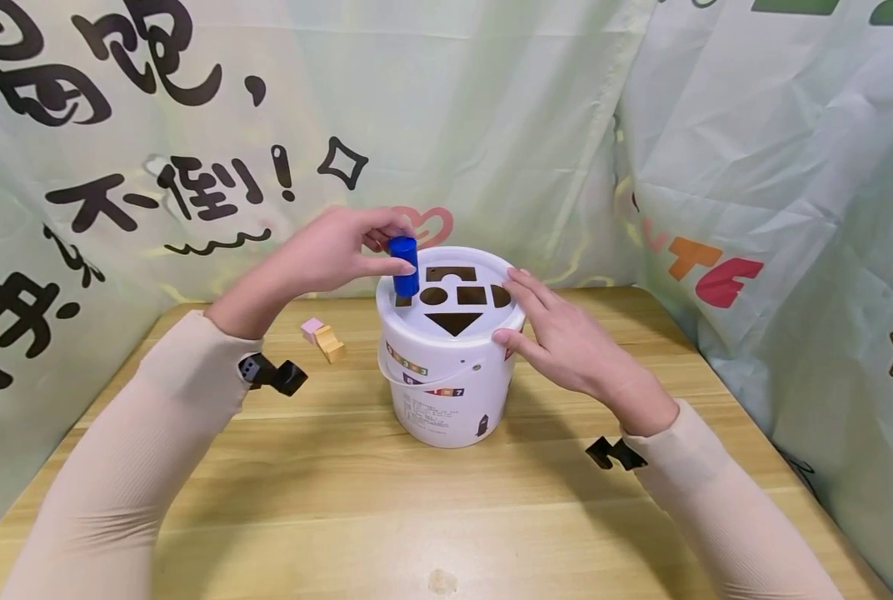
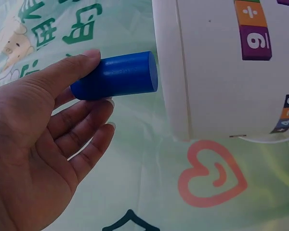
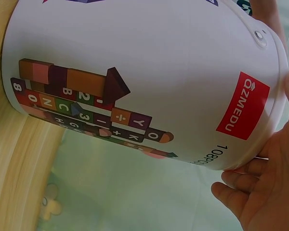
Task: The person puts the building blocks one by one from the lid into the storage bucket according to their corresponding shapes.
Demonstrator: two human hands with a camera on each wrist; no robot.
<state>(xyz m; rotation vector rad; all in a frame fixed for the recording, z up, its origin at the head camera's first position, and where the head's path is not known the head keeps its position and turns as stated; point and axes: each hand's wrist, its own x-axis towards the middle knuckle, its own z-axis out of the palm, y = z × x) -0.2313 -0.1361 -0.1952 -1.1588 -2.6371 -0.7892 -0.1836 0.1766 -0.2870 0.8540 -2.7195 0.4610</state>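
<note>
My left hand (image 1: 337,250) pinches a blue cylinder block (image 1: 404,267) between thumb and fingers. In the head view the block stands upright over the left part of the lid (image 1: 416,320), overlapping a hole at the left edge, with a round hole just right of it. In the left wrist view the cylinder (image 2: 118,76) lies near the lid's edge; whether it touches is hard to tell. My right hand (image 1: 566,337) rests on the right rim of the white bucket (image 1: 446,408), its fingers and thumb spread along the edge.
A pink block (image 1: 311,328) and a yellow notched block (image 1: 330,343) lie on the wooden table (image 1: 296,500) left of the bucket. The bucket's thin handle (image 1: 424,387) hangs down its front. Printed cloth (image 1: 491,108) hangs behind and at both sides.
</note>
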